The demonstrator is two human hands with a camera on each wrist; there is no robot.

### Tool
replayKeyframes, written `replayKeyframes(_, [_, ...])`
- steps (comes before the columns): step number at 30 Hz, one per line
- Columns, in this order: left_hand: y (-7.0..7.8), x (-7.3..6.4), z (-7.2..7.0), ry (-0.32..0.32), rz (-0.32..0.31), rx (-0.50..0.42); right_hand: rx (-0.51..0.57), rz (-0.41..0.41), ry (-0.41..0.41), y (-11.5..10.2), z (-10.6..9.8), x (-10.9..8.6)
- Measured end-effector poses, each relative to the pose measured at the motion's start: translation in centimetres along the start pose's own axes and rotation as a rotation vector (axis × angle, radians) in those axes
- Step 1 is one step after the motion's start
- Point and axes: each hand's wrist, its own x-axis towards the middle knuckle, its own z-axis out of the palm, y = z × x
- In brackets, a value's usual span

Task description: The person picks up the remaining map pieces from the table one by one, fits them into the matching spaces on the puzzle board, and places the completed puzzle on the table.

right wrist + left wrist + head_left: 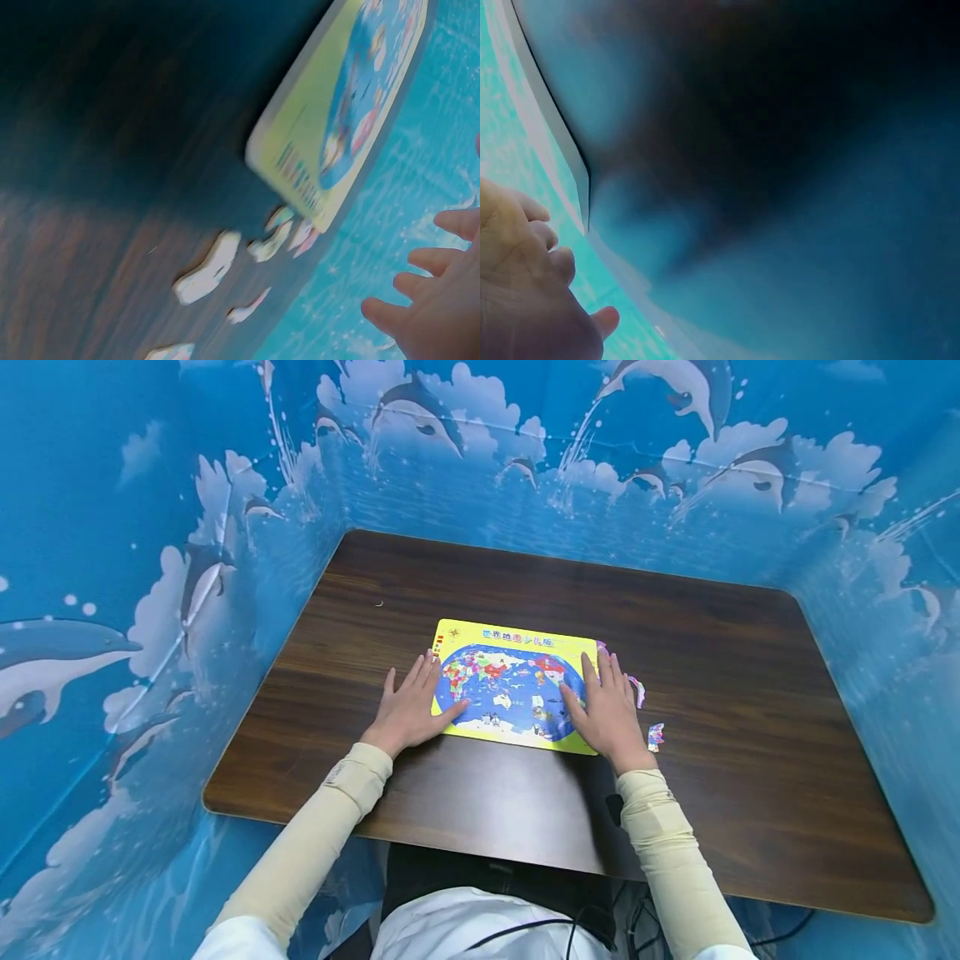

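Observation:
A world map puzzle board with a yellow border and a blue oval lies flat on the table. My left hand, fingers straight and thumb spread, is at the board's left edge. Over its right edge is my right hand, also with extended fingers and the thumb reaching inward. Neither hand grips anything; contact with the board is hard to tell. Loose puzzle pieces lie right of the board, some partly hidden behind the right hand. In the right wrist view several pieces show beside the board's corner.
The dark wooden table extends around the board. Blue dolphin-print curtains enclose its left, back and right sides. A small pale scrap lies at the back left. Much of the left wrist view is dark and blurred.

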Motion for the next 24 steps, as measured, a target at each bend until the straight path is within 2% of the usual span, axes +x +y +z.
replayKeyframes(17, [-0.9, 0.1, -0.5, -0.112, 0.064, -0.062, 0.023, 0.103, 0.001, 4.1, -0.9, -0.9])
replayKeyframes(24, [-1.4, 0.0, -0.7, -0.146, 0.061, -0.11, 0.036, 0.136, -0.005, 5.3, -1.0, -1.3])
